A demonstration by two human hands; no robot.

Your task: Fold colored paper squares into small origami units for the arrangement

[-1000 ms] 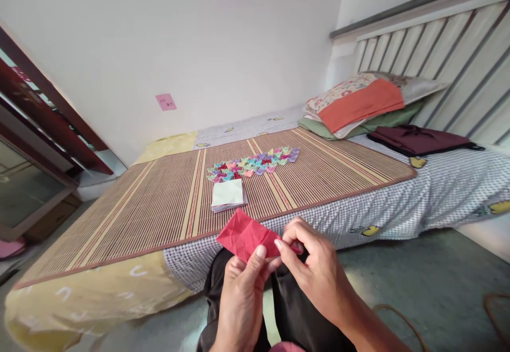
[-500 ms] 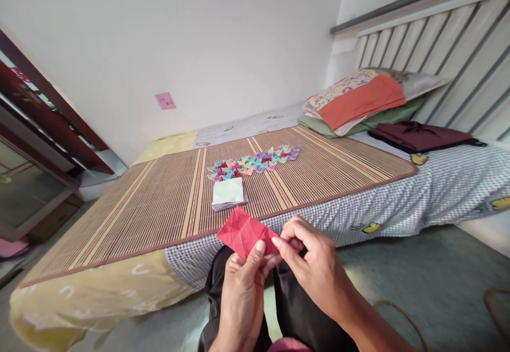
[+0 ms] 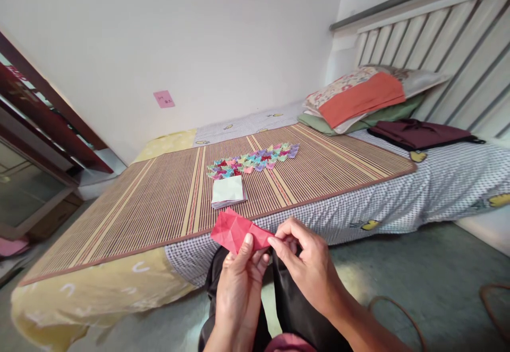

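A creased red sheet of paper [image 3: 233,231], partly folded, is held up above my lap. My left hand [image 3: 241,275] grips its lower edge, thumb on top and fingers beneath. The paper's right corner is pinched between the thumb and index finger of my right hand [image 3: 305,256]. Beyond the paper, a stack of square paper [image 3: 228,190] with a pale sheet on top rests near the mat's front edge. Several small folded paper pieces [image 3: 255,160] in many colours lie in rows just behind the stack.
A striped woven mat [image 3: 159,208] covers the bed. Pillows [image 3: 358,100] and a dark maroon cloth [image 3: 422,133] lie at the right, by the slatted headboard [image 3: 442,49]. A brown cable [image 3: 398,307] is on the floor.
Both hands and the red paper have shifted slightly to the left. My left thumb has moved up over the paper, and its right part looks narrower and more folded.
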